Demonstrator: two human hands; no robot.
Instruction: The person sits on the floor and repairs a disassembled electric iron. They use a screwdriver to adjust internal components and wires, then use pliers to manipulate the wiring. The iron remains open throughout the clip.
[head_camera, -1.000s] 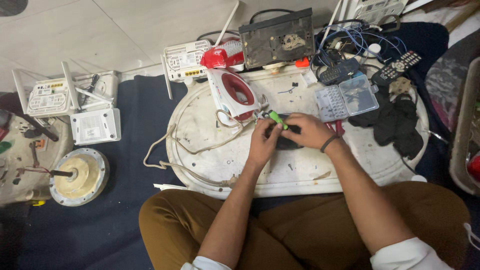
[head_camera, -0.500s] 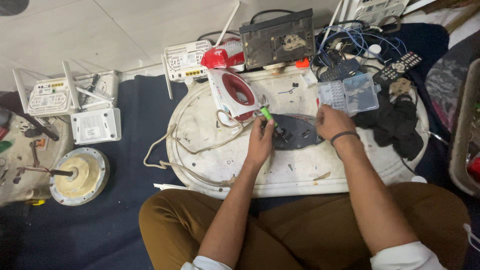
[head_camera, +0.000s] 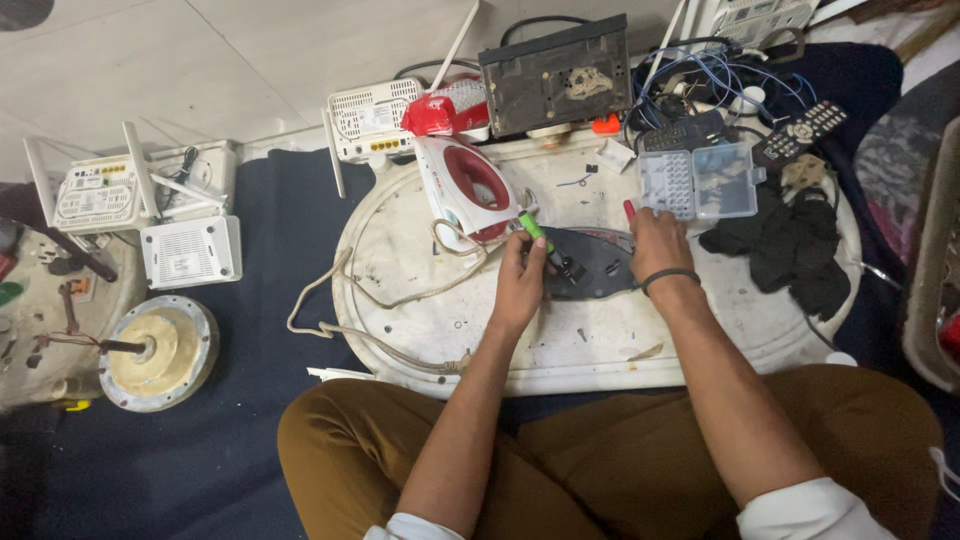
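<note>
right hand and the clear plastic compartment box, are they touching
Touching. The head view shows the right hand with its fingertips up against the lower left edge of the clear plastic compartment box, no gap visible between them.

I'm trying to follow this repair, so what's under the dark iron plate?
The dark iron plate lies flat on the white oval tray. The left hand and green screwdriver cover its left end; nothing beneath it shows.

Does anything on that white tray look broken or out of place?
Yes: the white-and-red clothes iron lies tipped on the white tray, apart from its dark soleplate. The left hand holds a green screwdriver there; the right hand reaches toward the clear parts box.
</note>
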